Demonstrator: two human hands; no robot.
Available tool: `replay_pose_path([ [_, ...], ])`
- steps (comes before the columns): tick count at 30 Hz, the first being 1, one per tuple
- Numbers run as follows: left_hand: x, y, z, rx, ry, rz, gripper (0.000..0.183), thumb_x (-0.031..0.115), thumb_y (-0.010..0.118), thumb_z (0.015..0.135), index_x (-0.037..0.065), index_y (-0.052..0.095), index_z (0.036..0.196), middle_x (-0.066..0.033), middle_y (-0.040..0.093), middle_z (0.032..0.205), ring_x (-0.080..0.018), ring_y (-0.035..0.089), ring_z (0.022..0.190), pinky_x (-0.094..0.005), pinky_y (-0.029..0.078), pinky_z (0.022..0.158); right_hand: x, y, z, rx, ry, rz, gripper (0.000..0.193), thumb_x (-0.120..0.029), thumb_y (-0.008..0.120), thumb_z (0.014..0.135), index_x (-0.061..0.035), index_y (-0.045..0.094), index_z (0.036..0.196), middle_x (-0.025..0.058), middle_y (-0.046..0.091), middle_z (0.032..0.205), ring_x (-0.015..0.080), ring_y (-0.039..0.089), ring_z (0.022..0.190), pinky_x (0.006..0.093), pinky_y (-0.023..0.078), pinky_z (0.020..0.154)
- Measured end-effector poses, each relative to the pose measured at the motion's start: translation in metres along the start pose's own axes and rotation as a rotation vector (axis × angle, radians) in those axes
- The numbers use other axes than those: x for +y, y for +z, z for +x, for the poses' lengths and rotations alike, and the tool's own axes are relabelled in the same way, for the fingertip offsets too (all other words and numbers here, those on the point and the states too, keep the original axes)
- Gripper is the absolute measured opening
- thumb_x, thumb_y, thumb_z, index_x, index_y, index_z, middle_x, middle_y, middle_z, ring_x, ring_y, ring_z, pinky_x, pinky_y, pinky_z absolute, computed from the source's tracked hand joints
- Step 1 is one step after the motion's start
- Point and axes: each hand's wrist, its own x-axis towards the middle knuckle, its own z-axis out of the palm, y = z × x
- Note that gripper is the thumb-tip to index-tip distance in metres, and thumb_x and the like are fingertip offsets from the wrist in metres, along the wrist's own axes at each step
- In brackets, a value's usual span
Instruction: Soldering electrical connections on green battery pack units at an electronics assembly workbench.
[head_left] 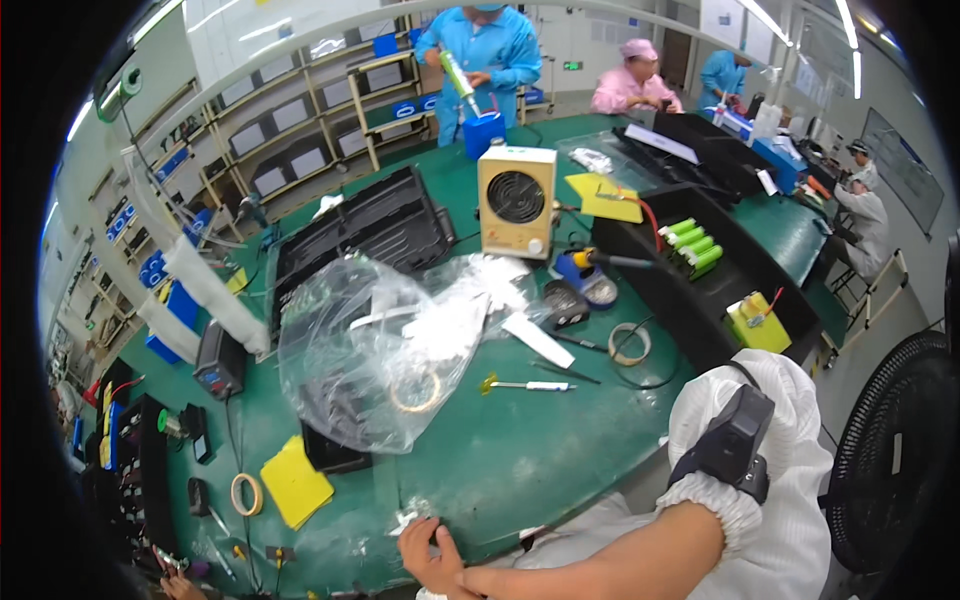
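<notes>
At the near edge of the green table (540, 455), my left hand (428, 556) rests with its fingers curled and the thumb close to them. A small dark spot shows between thumb and finger; I cannot make out what it is. Beside the fingertips lies a crumpled whitish scrap (408, 518). My right forearm (600, 555) crosses from the right toward my left wrist, and the right hand is hidden at the lower edge. A black device (738, 435) is strapped over the white right sleeve. Farther in lies a white-handled screwdriver (535, 386), touched by neither hand.
Clear plastic bags (350, 340) spread mid-table, near yellow sheets (297, 482) and a tape roll (246, 494). Behind stand a beige fan unit (517, 200) and a soldering-iron stand (590, 280). A black case (640, 270) holds green cells. Another person's hand (182, 587) is lower left; a black fan (890, 450) stands right.
</notes>
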Motion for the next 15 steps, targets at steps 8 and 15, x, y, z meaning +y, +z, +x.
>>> replay_pose_path([
  [8,-0.003,-0.017,0.005,-0.201,-0.128,0.038,0.013,0.008,0.073,0.077,0.006,0.070,0.090,-0.0101,0.071,0.091,-0.0309,0.067,0.093,-0.0412,0.049,0.085,0.019,-0.027,-0.037,-0.296,0.352,1.012,0.051,-0.017,0.076,0.079,-0.0080,0.056,0.124,0.0146,0.063,0.115,0.0284,0.066,0.093,0.0357,0.055,0.079],
  [15,-0.010,-0.021,-0.015,-0.186,-0.197,0.066,0.018,0.014,0.067,0.087,0.000,0.070,0.098,-0.0195,0.070,0.096,-0.0390,0.065,0.093,-0.0468,0.050,0.087,0.043,-0.013,-0.102,-0.278,0.976,0.673,0.016,-0.011,0.070,0.087,-0.0048,0.070,0.102,0.0107,0.072,0.088,0.0240,0.072,0.078,0.0332,0.056,0.069],
])
